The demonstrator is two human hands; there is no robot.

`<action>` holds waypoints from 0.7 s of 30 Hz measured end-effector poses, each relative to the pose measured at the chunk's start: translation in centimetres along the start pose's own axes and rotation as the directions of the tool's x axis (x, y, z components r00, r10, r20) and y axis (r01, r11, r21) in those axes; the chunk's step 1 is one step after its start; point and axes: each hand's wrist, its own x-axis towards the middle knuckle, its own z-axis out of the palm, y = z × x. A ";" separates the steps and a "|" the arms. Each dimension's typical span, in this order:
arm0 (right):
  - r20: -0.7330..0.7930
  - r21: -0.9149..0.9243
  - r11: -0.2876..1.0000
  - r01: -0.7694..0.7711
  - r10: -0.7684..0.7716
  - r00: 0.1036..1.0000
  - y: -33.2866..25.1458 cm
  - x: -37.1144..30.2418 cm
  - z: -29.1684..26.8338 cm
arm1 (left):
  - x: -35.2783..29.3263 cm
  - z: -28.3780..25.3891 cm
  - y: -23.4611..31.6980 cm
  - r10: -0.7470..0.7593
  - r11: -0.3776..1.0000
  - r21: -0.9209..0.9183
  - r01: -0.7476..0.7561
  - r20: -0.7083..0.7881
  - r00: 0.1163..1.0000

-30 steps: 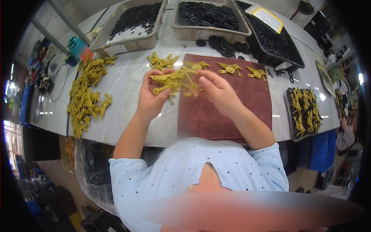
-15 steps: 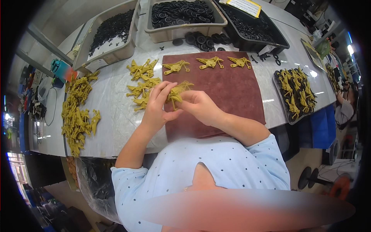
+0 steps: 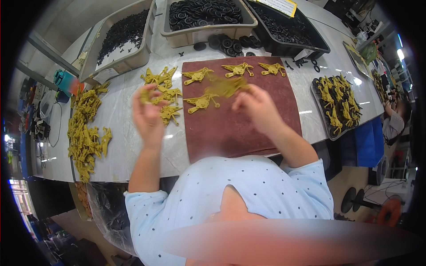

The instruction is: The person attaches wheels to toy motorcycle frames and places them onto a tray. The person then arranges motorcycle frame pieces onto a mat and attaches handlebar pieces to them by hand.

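- Half a second ago both hands were together over the near-left part of the brown mat (image 3: 248, 128), working one yellow-green plastic piece between them. Now they are apart: the left hand (image 3: 148, 113) has swung out toward the mat's left edge, and the right hand (image 3: 257, 106) has moved up toward the middle of the mat.
- The right hand carries a blurred yellow-green piece (image 3: 228, 86) at its fingertips, fingers closed on it, just above the mat and just right of the single laid piece (image 3: 202, 102) in the second row.
- The left hand is blurred with motion. A small yellow-green bit (image 3: 145, 95) shows at its fingertips, but I cannot tell whether the fingers pinch it or are loose.
- My reading: the joint handling of this piece is over, and it is being brought to the open spot in the second row.
- The held piece's long axis runs roughly left to right along the mat, like the three pieces in the row by the mat's far edge (image 3: 239, 68). Blur hides which end leads.
- Just off the mat's left edge lies a small cluster of the same pieces (image 3: 162, 95), and a bigger heap (image 3: 86, 133) sits near the surface's left edge.
- Bins of black parts (image 3: 204, 13) line the far edge, and a dark tray of yellow pieces (image 3: 337, 104) sits to the right.
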 end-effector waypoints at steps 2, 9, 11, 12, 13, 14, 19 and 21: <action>-0.109 0.146 0.988 0.042 -0.027 0.994 -0.3 1.1 -2.8 | 2.0 -3.4 -0.3 0.027 0.997 0.073 -0.021 -0.087 0.996; 0.168 0.382 0.779 -0.497 0.471 0.866 1.3 4.7 -9.5 | 0.2 -4.6 -5.8 -0.291 0.064 0.998 0.006 0.013 0.957; 0.078 0.261 0.828 -0.496 0.495 0.866 2.0 5.3 -9.1 | -0.1 -4.5 -6.2 -0.310 0.031 0.999 0.034 -0.022 0.951; -0.013 0.135 0.861 -0.490 0.496 0.868 2.6 6.0 -8.6 | 0.0 -4.3 -6.0 -0.323 -0.002 0.998 0.059 -0.057 0.945; -0.019 -0.055 0.909 -0.413 0.413 0.911 3.7 6.6 -9.1 | 0.2 -4.3 -5.6 -0.309 -0.022 0.996 0.089 -0.091 0.947; -0.089 -0.214 0.900 -0.381 0.370 0.925 4.2 6.5 -9.6 | 0.5 -4.0 -5.2 -0.358 0.019 0.998 0.064 -0.053 0.932; -0.259 -0.818 0.523 -0.240 0.038 0.965 3.4 4.2 -6.6 | 0.5 -5.9 -4.1 -0.289 0.001 0.996 0.086 -0.082 0.954; -0.157 -0.949 0.299 -0.100 -0.174 0.972 4.6 3.3 -7.0 | 0.4 -7.5 -2.9 -0.209 -0.017 0.995 0.097 -0.098 0.973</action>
